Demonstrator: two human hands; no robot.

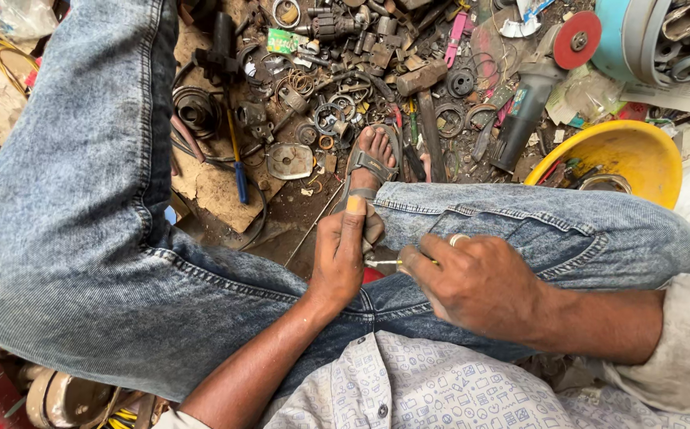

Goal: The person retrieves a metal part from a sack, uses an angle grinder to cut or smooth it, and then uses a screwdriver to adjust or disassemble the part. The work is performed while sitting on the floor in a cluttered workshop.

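seated person, view from above. left hand [338,254] pinches a small part, mostly hidden, fingers closed; right hand [472,278] grips a thin tool [383,262] against it, between the knees. work appears midway; outcome not visible.

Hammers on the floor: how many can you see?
1. The hammer lies among the metal scrap past the sandalled foot, head toward the top, handle pointing to the jeans leg. More could be buried in the scrap pile.
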